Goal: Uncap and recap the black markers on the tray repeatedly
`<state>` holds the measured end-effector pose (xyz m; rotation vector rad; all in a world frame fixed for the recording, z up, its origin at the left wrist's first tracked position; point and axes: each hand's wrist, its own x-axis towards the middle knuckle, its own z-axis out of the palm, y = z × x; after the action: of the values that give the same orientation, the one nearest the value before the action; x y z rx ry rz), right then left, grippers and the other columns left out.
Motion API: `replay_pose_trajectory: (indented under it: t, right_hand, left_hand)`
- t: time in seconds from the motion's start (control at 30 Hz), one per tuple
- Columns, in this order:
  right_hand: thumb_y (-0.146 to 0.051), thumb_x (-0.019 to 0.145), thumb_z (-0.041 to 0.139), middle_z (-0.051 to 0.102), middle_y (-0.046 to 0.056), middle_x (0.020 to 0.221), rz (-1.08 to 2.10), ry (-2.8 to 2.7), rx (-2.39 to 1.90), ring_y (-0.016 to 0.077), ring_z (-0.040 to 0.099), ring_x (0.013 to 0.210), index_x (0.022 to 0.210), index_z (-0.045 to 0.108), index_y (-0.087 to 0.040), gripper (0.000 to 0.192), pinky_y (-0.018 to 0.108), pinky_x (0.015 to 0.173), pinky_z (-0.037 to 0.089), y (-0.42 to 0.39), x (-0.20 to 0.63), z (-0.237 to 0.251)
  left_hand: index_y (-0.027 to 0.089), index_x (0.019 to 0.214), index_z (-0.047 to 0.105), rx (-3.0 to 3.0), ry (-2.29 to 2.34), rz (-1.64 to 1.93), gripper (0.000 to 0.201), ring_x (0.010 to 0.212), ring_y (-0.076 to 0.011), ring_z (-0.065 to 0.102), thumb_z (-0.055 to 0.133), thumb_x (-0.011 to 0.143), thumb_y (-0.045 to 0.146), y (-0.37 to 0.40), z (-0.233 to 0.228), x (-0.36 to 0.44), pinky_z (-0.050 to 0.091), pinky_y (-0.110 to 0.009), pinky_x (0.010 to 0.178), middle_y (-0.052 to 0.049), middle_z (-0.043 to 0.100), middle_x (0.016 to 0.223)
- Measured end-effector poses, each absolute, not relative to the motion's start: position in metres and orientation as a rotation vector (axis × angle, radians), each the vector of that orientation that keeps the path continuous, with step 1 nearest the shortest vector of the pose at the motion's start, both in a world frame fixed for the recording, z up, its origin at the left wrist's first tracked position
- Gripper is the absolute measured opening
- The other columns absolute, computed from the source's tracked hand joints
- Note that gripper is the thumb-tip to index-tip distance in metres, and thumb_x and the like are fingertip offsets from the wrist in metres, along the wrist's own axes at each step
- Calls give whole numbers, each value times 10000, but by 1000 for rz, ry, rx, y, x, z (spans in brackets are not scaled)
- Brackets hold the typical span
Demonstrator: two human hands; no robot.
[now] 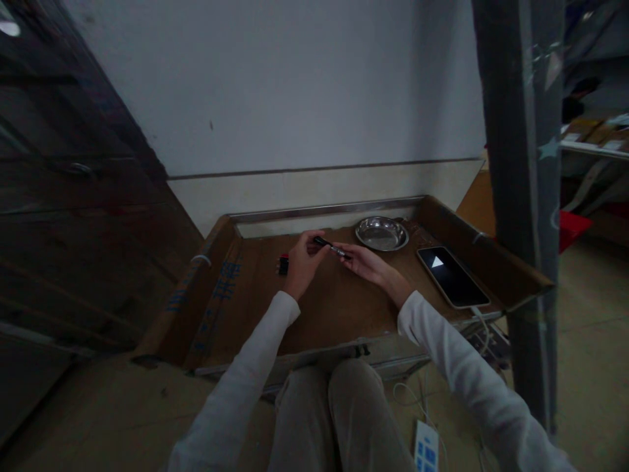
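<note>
Over the middle of the cardboard-covered tabletop, my left hand [303, 261] is closed on the thick black end of a slim black-and-silver pen-like piece [336, 250]. My right hand [366, 263] pinches the thinner, silver and dark end from the other side. The piece lies nearly level between both sets of fingers; its exact kind is too small to make out. Just left of my left hand sits a small cluster of black and red parts [283, 263], partly hidden by that hand. A round shiny metal bowl [382, 234] stands behind my right hand.
A phone [453, 276] with a white cable lies at the table's right. Raised cardboard edges [484, 246] border the sides, and a wall [314, 92] closes the back. A wrapped grey post [523, 196] stands at right. A white power strip [426, 447] lies on the floor.
</note>
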<state>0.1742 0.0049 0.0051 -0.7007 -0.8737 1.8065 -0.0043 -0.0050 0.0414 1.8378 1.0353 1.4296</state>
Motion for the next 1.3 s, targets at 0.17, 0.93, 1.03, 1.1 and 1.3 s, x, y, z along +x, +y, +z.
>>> replay_pose_trajectory:
  t: [0.17, 0.93, 1.03, 1.1, 1.3]
  right_hand:
    - [-118, 802, 545, 674, 21, 1017, 1699, -899, -718, 78, 606, 814, 906, 680, -181, 181, 178, 788, 518, 6, 176, 1]
    - [-212, 815, 564, 683, 19, 907, 680, -1996, -987, 179, 617, 868, 849, 678, -249, 124, 319, 843, 428, -8, 167, -8]
    - [-226, 813, 587, 676, 30, 949, 612, -2045, -980, 185, 603, 913, 890, 675, -240, 117, 328, 861, 418, -8, 174, -7]
    - [-244, 797, 623, 664, 41, 955, 514, -2069, -985, 191, 580, 945, 912, 670, -225, 126, 338, 880, 403, -7, 181, -6]
    - [-299, 796, 645, 607, 52, 885, 276, -2076, -1281, 188, 541, 871, 891, 675, -203, 138, 327, 826, 393, -7, 196, -7]
  left_hand:
    - [191, 1021, 604, 1755, 1105, 1489, 265, 837, -143, 619, 634, 771, 271, 5, 41, -16, 490, -282, 789, -34, 651, 902]
    - [199, 1122, 554, 2619, 1596, 860, 254, 1071, -273, 454, 434, 897, 205, 4, 16, -4, 307, -417, 883, -120, 552, 1142]
    - [197, 1151, 530, 2676, 1550, 852, 290, 1047, -254, 464, 355, 920, 198, -4, 19, -9, 312, -398, 874, -112, 551, 1134]
    - [202, 1084, 557, 2708, 1510, 786, 250, 1026, -246, 474, 372, 917, 225, -11, 20, -13, 314, -393, 872, -96, 563, 1092]
    - [211, 947, 586, 2787, 1409, 660, 210, 1010, -251, 475, 539, 849, 390, -21, 17, -14, 316, -402, 887, -70, 575, 1025]
